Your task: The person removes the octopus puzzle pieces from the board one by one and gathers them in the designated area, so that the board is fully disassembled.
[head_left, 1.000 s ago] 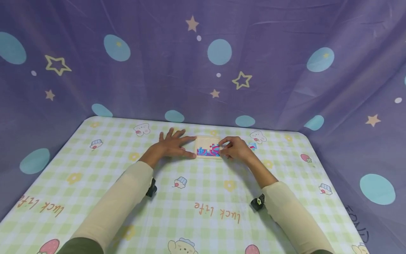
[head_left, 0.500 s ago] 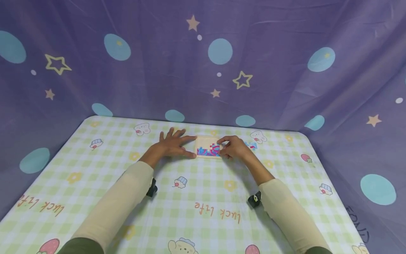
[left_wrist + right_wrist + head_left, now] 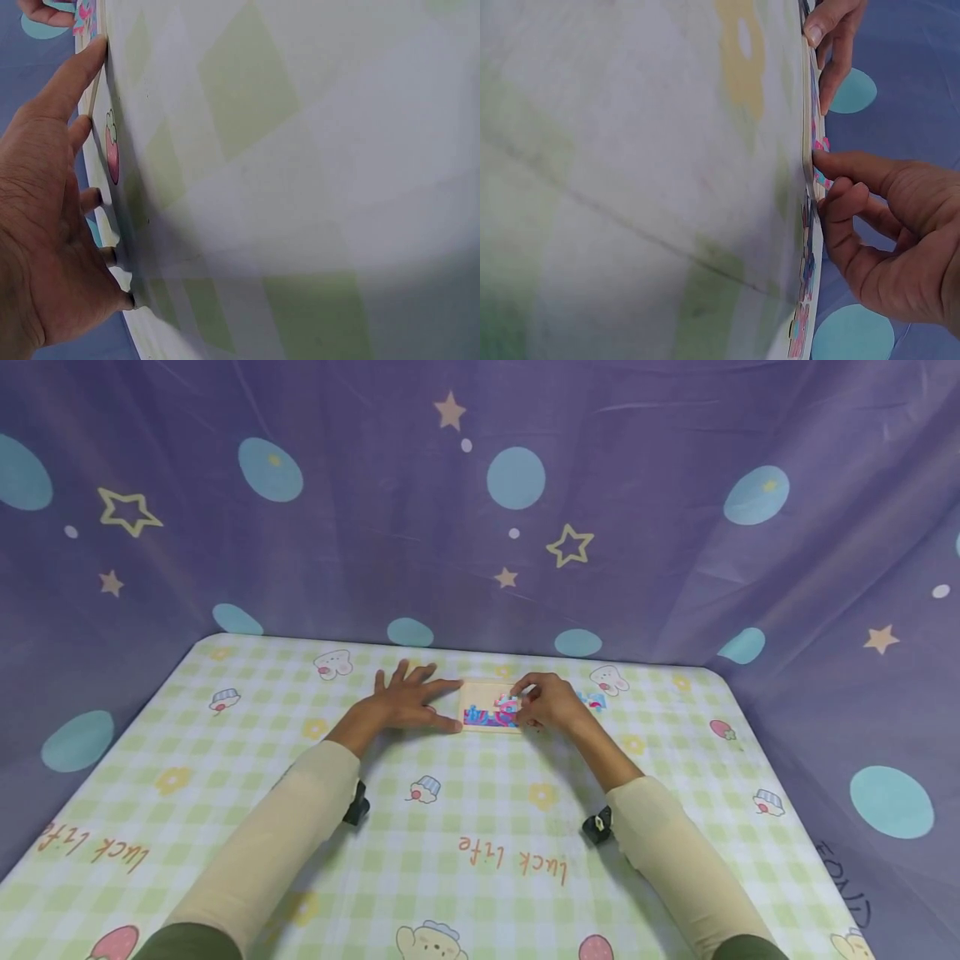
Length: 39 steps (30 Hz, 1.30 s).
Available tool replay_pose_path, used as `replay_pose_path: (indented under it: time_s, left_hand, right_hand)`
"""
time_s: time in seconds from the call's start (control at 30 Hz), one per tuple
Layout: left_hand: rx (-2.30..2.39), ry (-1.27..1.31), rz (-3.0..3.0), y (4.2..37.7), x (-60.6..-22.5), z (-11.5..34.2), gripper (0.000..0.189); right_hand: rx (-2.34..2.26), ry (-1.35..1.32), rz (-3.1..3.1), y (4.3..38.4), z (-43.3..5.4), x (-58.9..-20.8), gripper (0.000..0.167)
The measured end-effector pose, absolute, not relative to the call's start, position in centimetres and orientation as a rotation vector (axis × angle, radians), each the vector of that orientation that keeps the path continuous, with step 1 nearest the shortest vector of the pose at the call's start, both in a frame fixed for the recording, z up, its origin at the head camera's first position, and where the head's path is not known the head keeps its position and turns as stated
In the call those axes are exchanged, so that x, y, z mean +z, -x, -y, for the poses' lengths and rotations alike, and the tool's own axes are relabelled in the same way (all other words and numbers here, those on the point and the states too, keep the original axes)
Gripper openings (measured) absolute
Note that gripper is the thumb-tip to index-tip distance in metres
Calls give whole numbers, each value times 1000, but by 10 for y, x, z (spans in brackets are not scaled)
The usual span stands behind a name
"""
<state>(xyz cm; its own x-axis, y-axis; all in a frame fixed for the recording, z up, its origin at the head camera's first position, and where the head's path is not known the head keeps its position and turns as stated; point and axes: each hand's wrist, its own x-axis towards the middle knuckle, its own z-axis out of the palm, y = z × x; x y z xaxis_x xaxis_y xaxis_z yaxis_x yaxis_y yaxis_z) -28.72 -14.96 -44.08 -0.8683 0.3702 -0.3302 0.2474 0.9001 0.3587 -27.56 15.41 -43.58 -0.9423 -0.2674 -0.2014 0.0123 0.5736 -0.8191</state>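
Note:
A shallow wooden puzzle tray (image 3: 480,692) lies near the table's far side, with blue, pink and purple jigsaw pieces (image 3: 478,718) along its near side. My left hand (image 3: 408,702) has its fingers spread, and its thumb and index finger touch the tray's left edge. Over the tray's right side, my right hand (image 3: 553,703) pinches a pink and blue puzzle piece (image 3: 507,707) between thumb and fingers. The piece looks slightly tilted and is partly hidden by the fingertips. In the right wrist view, the curled right hand (image 3: 907,232) is at the tray's edge.
Several loose puzzle pieces (image 3: 595,701) lie right of the tray, partly behind the right hand. A green checked cloth (image 3: 480,818) with printed cartoons covers the table. A purple curtain (image 3: 360,527) hangs behind its far edge.
My right hand has shifted slightly left and away from me, and the piece it pinches now looks more tilted and brighter. My left hand stays at the tray's edge.

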Motion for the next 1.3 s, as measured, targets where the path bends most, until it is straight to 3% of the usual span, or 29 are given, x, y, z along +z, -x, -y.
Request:
replay_pose_path:
  time_s: [0.27, 0.57, 0.97, 1.2, 1.3]
  left_hand:
    - [442, -450, -2660, 291, -445, 151, 100]
    - [448, -444, -2652, 301, -455, 154, 103]
    - [434, -461, -2662, 289, -442, 151, 104]
    - [452, -469, -2664, 288, -442, 152, 102]
    - [459, -468, -2655, 289, -442, 152, 102]
  right_hand:
    - [-1279, 255, -2569, 277, -152, -437, 40]
    - [-1225, 218, -2608, 277, -151, -437, 21]
    - [-1210, 210, -2621, 279, -151, -436, 25]
    - [-1353, 257, -2617, 273, -157, -438, 9]
    - [-1437, 280, -2603, 270, -162, -439, 10]
